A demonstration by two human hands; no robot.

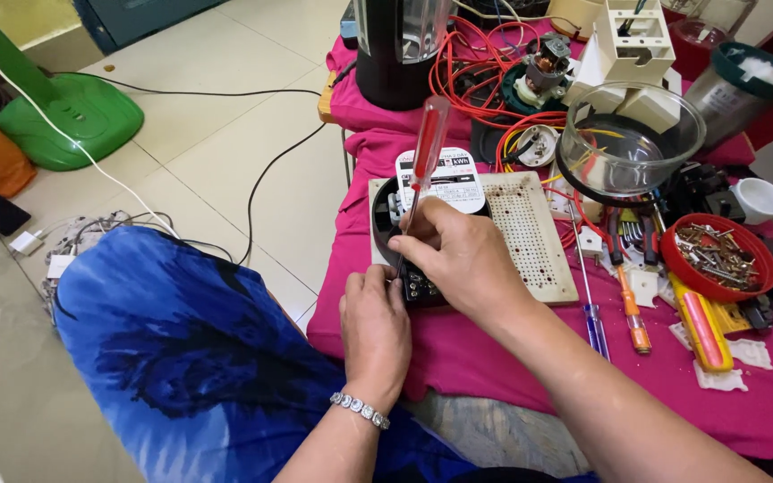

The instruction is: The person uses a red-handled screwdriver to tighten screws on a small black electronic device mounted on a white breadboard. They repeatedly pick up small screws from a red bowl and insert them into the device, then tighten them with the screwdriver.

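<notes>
My right hand (460, 259) grips a screwdriver with a clear red handle (428, 143), held nearly upright with its tip down in a black round meter housing (383, 215). My left hand (374, 331), with a beaded bracelet at the wrist, steadies the near edge of that housing, fingers curled against it. A white label plate (454, 182) lies on the housing's far side. The housing rests on a pink cloth (494, 358) beside a cream perforated board (530, 233).
A red bowl of screws (717, 258), loose screwdrivers (632, 313), a yellow tool (700, 324), a glass bowl (630, 139), red wires (467, 72), a small motor (539, 72) and a black appliance (395, 54) crowd the table. A green fan base (73, 116) stands on the tiled floor.
</notes>
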